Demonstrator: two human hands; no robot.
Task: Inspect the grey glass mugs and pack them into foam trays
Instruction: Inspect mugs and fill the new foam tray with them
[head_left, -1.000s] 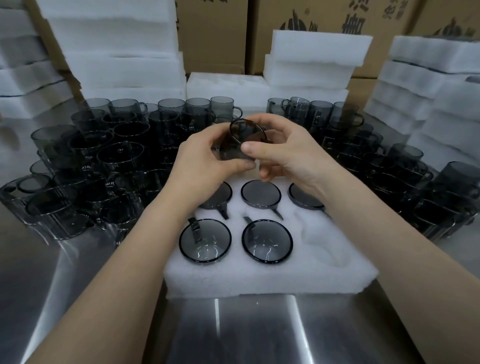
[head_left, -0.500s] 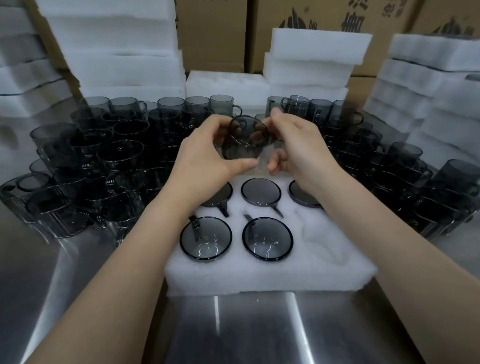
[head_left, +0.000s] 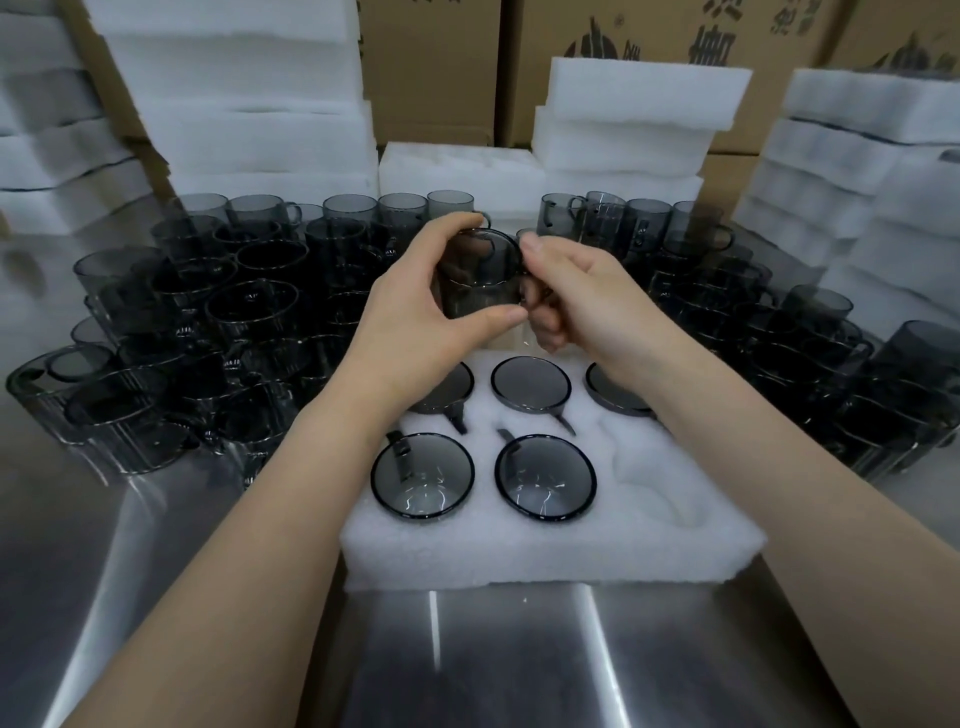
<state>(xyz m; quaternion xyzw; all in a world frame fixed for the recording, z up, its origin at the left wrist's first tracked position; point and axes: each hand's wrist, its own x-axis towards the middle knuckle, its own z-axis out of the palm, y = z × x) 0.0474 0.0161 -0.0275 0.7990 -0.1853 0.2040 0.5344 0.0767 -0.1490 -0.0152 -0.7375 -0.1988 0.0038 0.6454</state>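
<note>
While both hands, left and right, grip one mug above the tray, five mugs sit in that tray on the surface.

A foam tray is sitting on the tabletop, in the middle; three back-row mugs and two front-row mugs are sitting in its pockets; a held mug is hanging above the tray's back edge, between the left hand and the right hand; left-side loose mugs and right-side loose mugs are crowding the tabletop beside the tray; foam stacks are standing behind them, with cardboard boxes behind those.
</note>
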